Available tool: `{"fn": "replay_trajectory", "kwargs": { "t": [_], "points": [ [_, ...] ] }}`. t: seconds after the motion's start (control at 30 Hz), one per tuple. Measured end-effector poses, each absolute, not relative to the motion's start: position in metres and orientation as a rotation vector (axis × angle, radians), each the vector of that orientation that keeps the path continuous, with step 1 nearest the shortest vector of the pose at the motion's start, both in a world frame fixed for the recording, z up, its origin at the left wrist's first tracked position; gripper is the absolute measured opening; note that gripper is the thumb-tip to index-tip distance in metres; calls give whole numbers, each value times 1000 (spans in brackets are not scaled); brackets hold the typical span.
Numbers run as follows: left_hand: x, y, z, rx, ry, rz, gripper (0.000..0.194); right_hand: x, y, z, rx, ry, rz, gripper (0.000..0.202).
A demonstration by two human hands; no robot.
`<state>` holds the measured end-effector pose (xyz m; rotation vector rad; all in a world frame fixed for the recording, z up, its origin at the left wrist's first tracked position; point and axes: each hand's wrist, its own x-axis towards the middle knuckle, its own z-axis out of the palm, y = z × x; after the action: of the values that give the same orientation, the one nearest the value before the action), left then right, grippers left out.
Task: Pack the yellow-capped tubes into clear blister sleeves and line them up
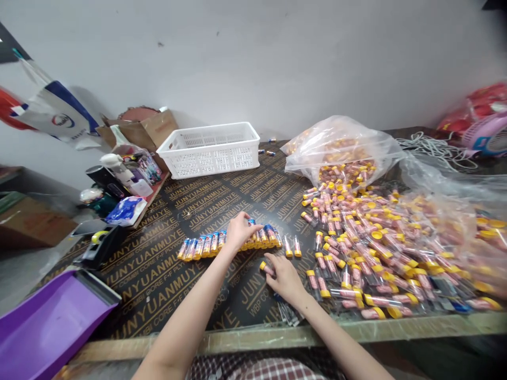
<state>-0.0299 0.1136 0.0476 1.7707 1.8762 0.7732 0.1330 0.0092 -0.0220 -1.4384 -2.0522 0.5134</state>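
Observation:
A row of small clear tubes (201,247) with yellow caps and blue upper ends lies across the dark board. Over the middle of that row is my left hand (238,230), its thumb and forefinger closed around the blue end of one tube (252,222). My right hand (285,278) pinches a yellow-capped tube (266,268) with pink contents, just in front of the row. Two tubes without blue ends (297,247) stand apart at the row's right end. Under my right wrist lies a small bunch of shiny strips (288,312), partly hidden.
A large heap of yellow-capped tubes (356,248) covers the right side, spilling from a clear plastic bag (344,142). A white crate (214,163) stands behind. To the left are a purple dustpan (51,322), a tape dispenser (101,245) and bottles (114,169). The table edge (237,342) runs close in front.

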Motion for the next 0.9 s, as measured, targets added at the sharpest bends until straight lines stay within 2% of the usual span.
{"fn": "replay_trajectory", "kwargs": {
  "t": [0.13, 0.23, 0.37, 0.47, 0.6, 0.73, 0.9],
  "points": [
    [-20, 118, 49, 1860, 1958, 595, 48, 147, 5, -16, -1475, -1968, 531, 45],
    [-22, 111, 56, 1893, 2019, 635, 54, 164, 0, -11, -1526, -1858, 619, 44],
    [-17, 71, 52, 1874, 1808, 825, 37, 182, -8, -7, -1477, -1523, 906, 50],
    [-2, 25, 27, 1803, 1502, 682, 29, 190, -14, 0, -1380, -1338, 997, 52],
    [18, -18, -12, 1696, 1457, 594, 23, 196, -22, 8, -1379, -1326, 956, 41],
    [23, -26, -23, 1728, 1537, 603, 9, 201, -30, 6, -1421, -1348, 905, 27],
    [21, -28, -15, 1865, 1535, 528, 18, 205, -38, 0, -1481, -1350, 905, 24]
  ]
}}
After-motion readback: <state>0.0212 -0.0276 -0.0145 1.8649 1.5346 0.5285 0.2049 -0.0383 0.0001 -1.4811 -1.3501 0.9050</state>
